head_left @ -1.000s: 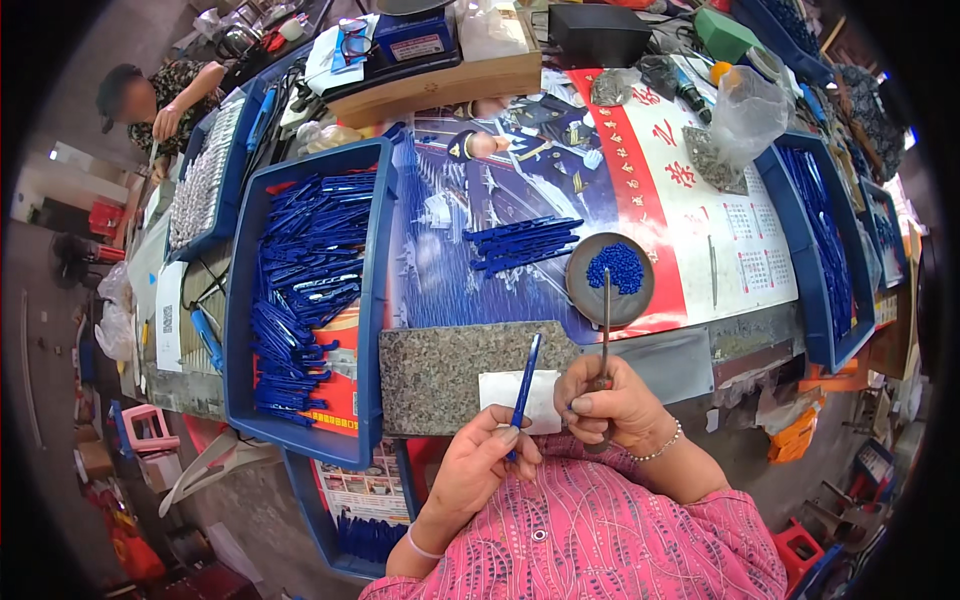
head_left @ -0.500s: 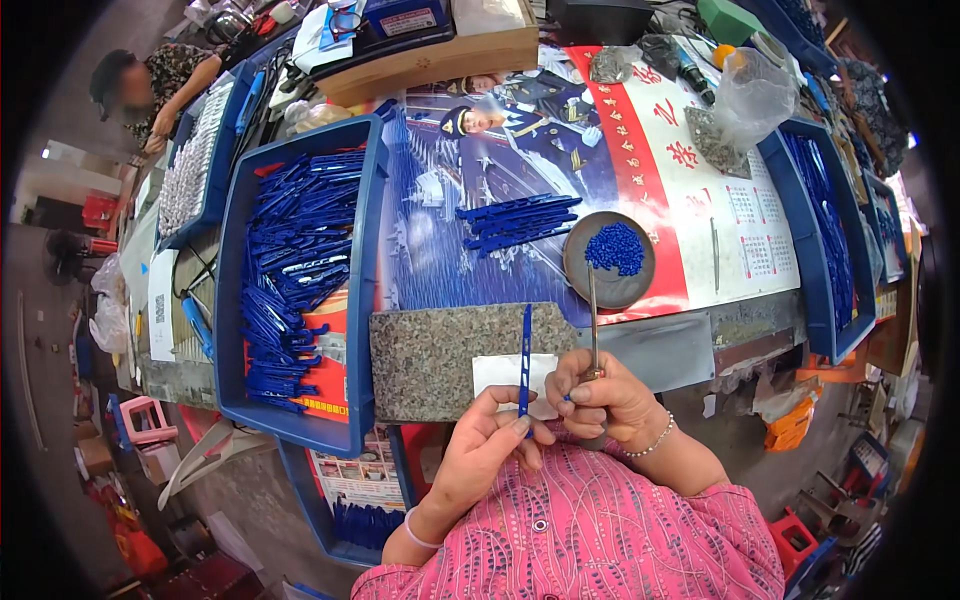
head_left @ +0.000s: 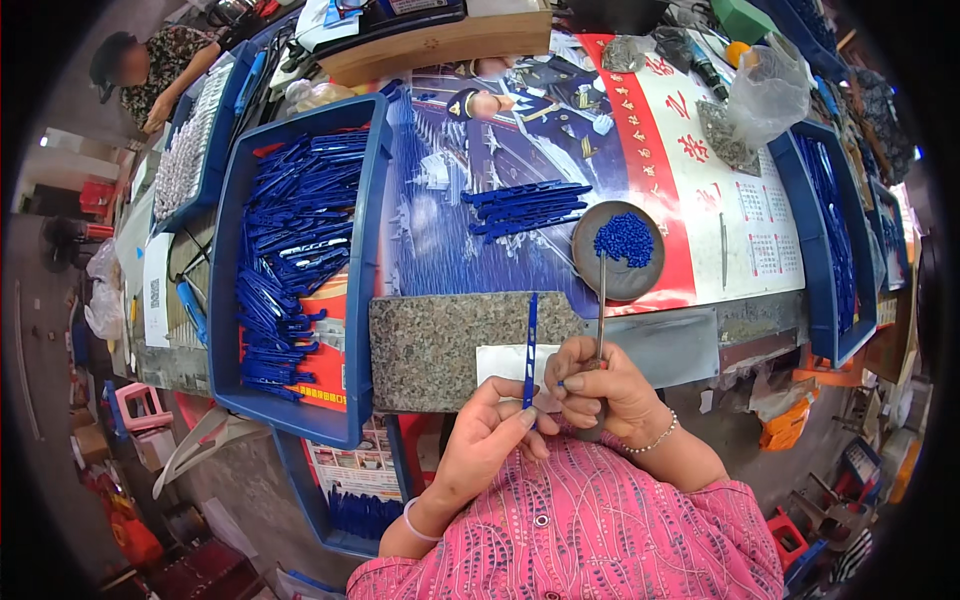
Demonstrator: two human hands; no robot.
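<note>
My left hand (head_left: 487,428) holds a slim blue plastic strip (head_left: 531,345) upright between thumb and fingers. My right hand (head_left: 618,396) is closed round the handle of a thin metal-shafted tool (head_left: 601,315), like a screwdriver, with the shaft pointing away from me. The thumb and forefinger of that hand also pinch a tiny blue piece (head_left: 562,385), a short gap to the right of the strip. Beyond the tool's tip a round grey dish (head_left: 612,290) holds many small blue pieces (head_left: 625,238). Similar blue strips (head_left: 525,208) lie in a pile left of the dish.
A granite slab (head_left: 430,350) sits at the table's near edge, with white paper (head_left: 497,365) beside my hands. A large blue bin (head_left: 372,250) of blue strips stands left, another bin (head_left: 822,330) right. A wooden box (head_left: 440,48) is at the back. Another person (head_left: 165,75) is far left.
My right fingers have come slightly closer to the blue strip with the tiny blue piece. Both hands keep their grips. The whole view has shifted a little.
</note>
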